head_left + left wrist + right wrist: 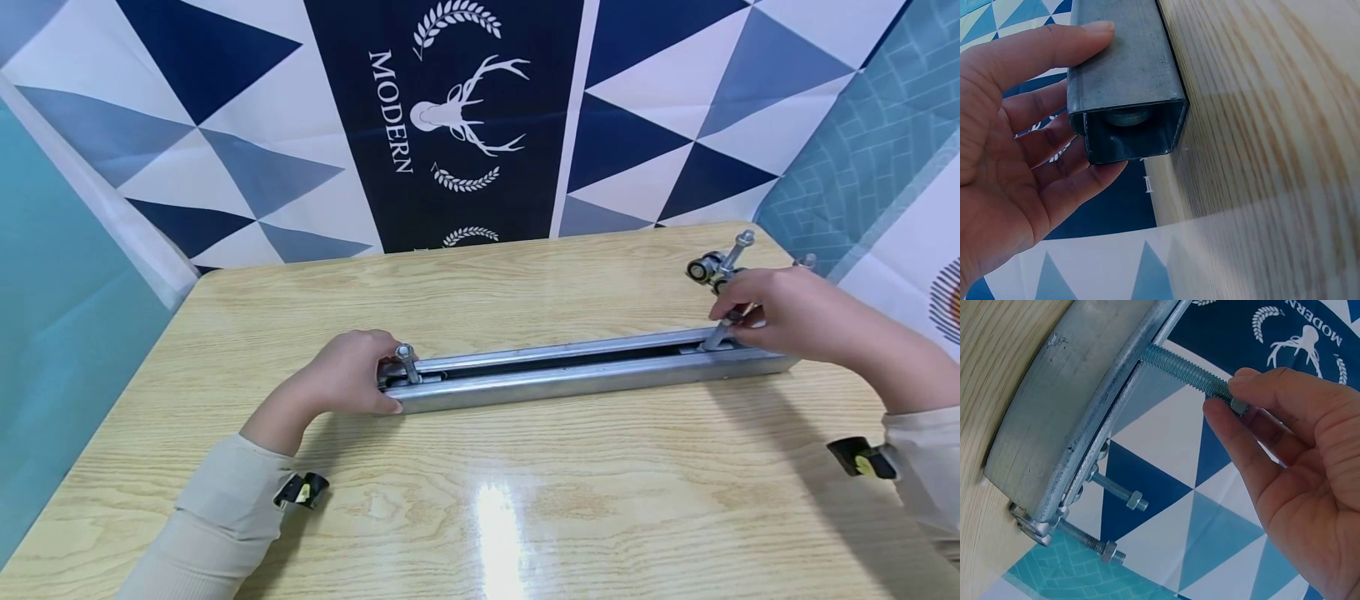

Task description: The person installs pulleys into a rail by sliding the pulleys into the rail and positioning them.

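Note:
A long metal C-channel rail (pixel 570 385) lies across the table with its slot facing up. My left hand (pixel 345 375) grips its left end, thumb on the near wall and fingers on the far side. Close to that hand, a bolt (pixel 407 362) stands up from the slot. In the left wrist view, a round part (pixel 1127 117) shows inside the open rail end. Near the right end, my right hand (pixel 795 321) pinches the top of another threaded bolt (pixel 1179 369) between thumb and fingers. That bolt rises out of the slot; its lower part is hidden inside.
Behind the right hand stands a roller trolley (pixel 705 268) with black wheels and an upright bolt. A further bolt tip (pixel 806 260) shows past the hand. Patterned cloth (pixel 450 108) hangs along the back edge of the wooden table (pixel 600 483).

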`<move>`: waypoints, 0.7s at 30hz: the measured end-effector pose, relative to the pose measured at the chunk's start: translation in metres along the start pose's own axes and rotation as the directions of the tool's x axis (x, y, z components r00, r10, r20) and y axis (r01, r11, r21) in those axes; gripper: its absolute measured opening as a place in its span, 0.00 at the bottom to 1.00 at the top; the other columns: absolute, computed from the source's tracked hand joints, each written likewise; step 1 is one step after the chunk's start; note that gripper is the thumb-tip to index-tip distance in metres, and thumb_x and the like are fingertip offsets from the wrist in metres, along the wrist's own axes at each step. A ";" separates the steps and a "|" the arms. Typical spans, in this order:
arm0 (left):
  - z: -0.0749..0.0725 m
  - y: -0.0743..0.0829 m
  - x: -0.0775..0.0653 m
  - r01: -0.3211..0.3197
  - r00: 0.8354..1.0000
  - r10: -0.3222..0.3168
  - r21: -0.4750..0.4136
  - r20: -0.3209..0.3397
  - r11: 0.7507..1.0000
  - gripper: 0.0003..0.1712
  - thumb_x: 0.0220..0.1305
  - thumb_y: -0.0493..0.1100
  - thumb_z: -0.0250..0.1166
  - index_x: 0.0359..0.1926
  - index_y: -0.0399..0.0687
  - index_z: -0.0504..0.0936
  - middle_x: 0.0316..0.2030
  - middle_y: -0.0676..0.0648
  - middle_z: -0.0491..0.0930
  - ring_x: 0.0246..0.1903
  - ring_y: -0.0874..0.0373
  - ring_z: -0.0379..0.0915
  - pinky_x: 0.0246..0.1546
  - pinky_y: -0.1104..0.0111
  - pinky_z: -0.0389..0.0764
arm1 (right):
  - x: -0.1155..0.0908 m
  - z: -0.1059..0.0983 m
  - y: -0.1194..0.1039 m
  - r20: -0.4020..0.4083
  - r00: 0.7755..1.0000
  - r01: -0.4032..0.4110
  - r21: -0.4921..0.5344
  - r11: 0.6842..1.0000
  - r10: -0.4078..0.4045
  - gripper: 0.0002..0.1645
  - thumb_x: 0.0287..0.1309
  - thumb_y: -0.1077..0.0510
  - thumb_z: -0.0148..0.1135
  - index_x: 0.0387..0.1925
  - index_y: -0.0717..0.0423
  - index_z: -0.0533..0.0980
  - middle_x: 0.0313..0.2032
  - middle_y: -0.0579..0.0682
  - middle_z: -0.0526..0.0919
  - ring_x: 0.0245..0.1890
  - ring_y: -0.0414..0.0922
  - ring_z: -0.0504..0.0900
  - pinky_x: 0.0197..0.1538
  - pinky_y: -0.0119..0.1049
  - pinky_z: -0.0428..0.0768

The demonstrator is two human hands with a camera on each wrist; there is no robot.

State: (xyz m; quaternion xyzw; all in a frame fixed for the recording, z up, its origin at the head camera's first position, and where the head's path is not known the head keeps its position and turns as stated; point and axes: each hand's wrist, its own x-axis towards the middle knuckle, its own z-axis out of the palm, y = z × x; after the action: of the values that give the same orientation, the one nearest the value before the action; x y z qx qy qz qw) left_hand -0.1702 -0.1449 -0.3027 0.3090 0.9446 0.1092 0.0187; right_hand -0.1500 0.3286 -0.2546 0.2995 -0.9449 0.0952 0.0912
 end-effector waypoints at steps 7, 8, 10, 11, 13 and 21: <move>0.000 -0.001 0.001 -0.013 1.000 0.013 0.014 0.000 1.000 0.30 0.29 0.52 0.75 0.40 0.50 0.78 0.35 0.53 0.76 0.31 0.59 0.69 0.36 0.62 0.70 | 0.002 0.002 -0.002 -0.010 0.999 0.045 -0.004 0.999 -0.045 0.20 0.27 0.73 0.70 0.27 0.51 0.78 0.30 0.43 0.77 0.22 0.35 0.79 0.24 0.24 0.74; 0.000 -0.001 0.001 -0.014 1.000 0.014 0.015 -0.002 1.000 0.30 0.29 0.52 0.75 0.40 0.50 0.78 0.35 0.53 0.76 0.31 0.59 0.69 0.36 0.63 0.70 | 0.002 0.002 -0.003 -0.013 0.999 0.048 -0.006 0.999 -0.049 0.20 0.27 0.73 0.70 0.27 0.51 0.78 0.30 0.42 0.77 0.22 0.35 0.79 0.24 0.25 0.74; 0.000 -0.001 0.001 -0.015 1.000 0.015 0.016 -0.005 1.000 0.30 0.29 0.52 0.75 0.40 0.51 0.78 0.35 0.53 0.76 0.31 0.59 0.69 0.35 0.63 0.70 | 0.003 0.002 -0.005 -0.018 0.998 0.057 -0.006 0.998 -0.057 0.20 0.27 0.73 0.70 0.26 0.50 0.78 0.30 0.42 0.77 0.22 0.34 0.78 0.24 0.25 0.74; 0.000 -0.001 0.000 -0.017 1.000 0.017 0.015 -0.007 1.000 0.30 0.29 0.52 0.75 0.39 0.51 0.79 0.35 0.53 0.76 0.30 0.59 0.69 0.35 0.63 0.70 | 0.004 0.002 -0.006 -0.019 0.998 0.064 -0.008 0.998 -0.064 0.20 0.27 0.73 0.70 0.26 0.51 0.78 0.30 0.42 0.77 0.22 0.35 0.78 0.24 0.25 0.74; 0.000 -0.001 0.000 -0.015 1.000 0.015 0.015 -0.010 1.000 0.30 0.29 0.52 0.75 0.39 0.51 0.79 0.34 0.53 0.76 0.30 0.59 0.69 0.35 0.63 0.70 | 0.005 0.002 -0.008 -0.018 0.998 0.052 -0.008 0.999 -0.052 0.20 0.27 0.73 0.69 0.26 0.50 0.78 0.30 0.41 0.77 0.22 0.34 0.78 0.24 0.25 0.75; -0.001 0.000 0.000 -0.001 1.000 0.001 0.003 -0.009 1.000 0.31 0.29 0.51 0.75 0.42 0.51 0.79 0.37 0.52 0.76 0.32 0.59 0.69 0.36 0.63 0.71 | 0.009 0.003 -0.012 -0.007 0.999 0.052 -0.032 0.998 -0.052 0.18 0.30 0.70 0.69 0.26 0.48 0.78 0.30 0.40 0.76 0.22 0.33 0.78 0.25 0.24 0.74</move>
State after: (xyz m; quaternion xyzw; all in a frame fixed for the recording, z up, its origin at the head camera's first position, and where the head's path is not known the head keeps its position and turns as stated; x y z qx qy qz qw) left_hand -0.1698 -0.1452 -0.3021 0.3092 0.9446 0.1092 0.0140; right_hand -0.1502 0.3135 -0.2538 0.3222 -0.9378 0.0790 0.1020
